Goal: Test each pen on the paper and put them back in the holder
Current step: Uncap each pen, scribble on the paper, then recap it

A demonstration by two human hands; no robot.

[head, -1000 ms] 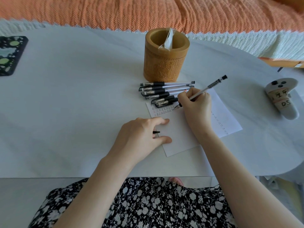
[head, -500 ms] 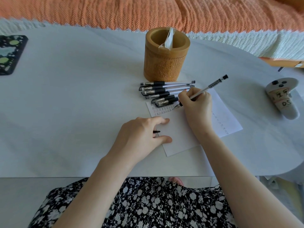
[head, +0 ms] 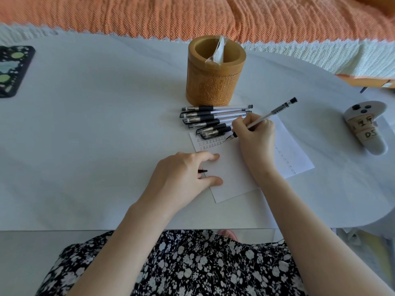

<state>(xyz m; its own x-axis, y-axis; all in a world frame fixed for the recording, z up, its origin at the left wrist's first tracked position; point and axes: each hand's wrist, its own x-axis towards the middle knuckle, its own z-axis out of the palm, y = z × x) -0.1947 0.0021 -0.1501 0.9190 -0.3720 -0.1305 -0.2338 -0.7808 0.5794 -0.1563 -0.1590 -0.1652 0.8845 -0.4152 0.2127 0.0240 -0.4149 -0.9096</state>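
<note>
Pen (head: 271, 113), pinched in your right hand (head: 256, 135), rests tip-down on the paper (head: 235, 174); your left hand (head: 181, 174) presses that paper, black cap (head: 203, 171) beneath, grip on it unclear.

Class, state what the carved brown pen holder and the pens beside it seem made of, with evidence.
Carved brown cylindrical pen holder: likely bamboo, matt tan, thick wall, relief carving. Clear-barrelled pens with black grips: probably glossy transparent plastic, refill visible inside; grips perhaps ribbed rubber.

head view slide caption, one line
Right hand tests a clear plastic pen on white paper; left hand, holding a small black cap, steadies the sheet.
</note>
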